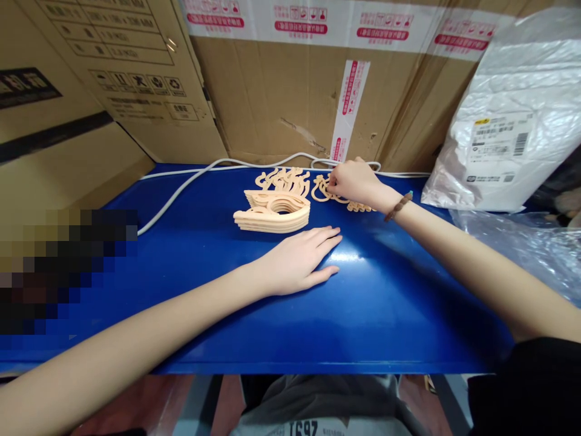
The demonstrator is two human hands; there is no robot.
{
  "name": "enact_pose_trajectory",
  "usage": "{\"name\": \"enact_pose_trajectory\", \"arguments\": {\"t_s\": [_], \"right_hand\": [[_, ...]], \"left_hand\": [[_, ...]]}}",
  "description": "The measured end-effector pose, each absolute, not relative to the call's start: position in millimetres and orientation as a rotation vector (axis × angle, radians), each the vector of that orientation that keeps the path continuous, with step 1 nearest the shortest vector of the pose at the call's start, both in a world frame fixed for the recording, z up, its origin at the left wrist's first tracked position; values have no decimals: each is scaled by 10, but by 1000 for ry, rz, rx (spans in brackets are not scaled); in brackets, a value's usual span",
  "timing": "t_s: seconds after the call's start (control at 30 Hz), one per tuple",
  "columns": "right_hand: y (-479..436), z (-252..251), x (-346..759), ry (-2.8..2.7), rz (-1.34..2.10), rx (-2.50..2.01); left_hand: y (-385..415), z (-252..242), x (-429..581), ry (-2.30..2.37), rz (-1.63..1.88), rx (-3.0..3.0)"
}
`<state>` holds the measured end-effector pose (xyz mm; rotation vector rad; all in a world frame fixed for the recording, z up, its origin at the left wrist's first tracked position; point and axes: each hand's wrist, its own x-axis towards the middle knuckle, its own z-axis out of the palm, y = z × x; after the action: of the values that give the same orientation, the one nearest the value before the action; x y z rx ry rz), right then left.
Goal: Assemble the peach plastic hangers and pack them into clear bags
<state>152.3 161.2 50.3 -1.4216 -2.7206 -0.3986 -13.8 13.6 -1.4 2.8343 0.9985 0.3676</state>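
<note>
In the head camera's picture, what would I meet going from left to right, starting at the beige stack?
Beige stack → right hand → bracelet → white bag.

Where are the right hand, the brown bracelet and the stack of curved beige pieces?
Right hand [357, 181], head view: back of the hand.
Brown bracelet [399, 206], head view: visible band.
Stack of curved beige pieces [276, 223], head view: near side.

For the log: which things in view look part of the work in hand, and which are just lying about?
Likely in the work:
curved beige pieces at the right hand
beige stack near the left hand
hooked beige pile behind it

Likely just around:
white cable
cardboard
labelled white bag
clear plastic
</note>
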Motion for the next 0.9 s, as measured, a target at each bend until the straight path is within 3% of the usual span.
{"name": "enact_pose_trajectory", "arguments": {"t_s": [0.33, 0.53, 0.77, 0.9], "right_hand": [[1134, 800, 1921, -2257, -176, -1301], [654, 593, 2271, -2257, -152, -1052], [383, 381, 2257, -2475, -483, -647], [357, 363, 2237, -2521, -605, -586]], "left_hand": [[131, -35, -137, 999, 374, 2824], [139, -30, -159, 974, 427, 2774], [112, 65, -145, 820, 721, 2287], [57, 57, -84, 829, 715, 2168]]}}
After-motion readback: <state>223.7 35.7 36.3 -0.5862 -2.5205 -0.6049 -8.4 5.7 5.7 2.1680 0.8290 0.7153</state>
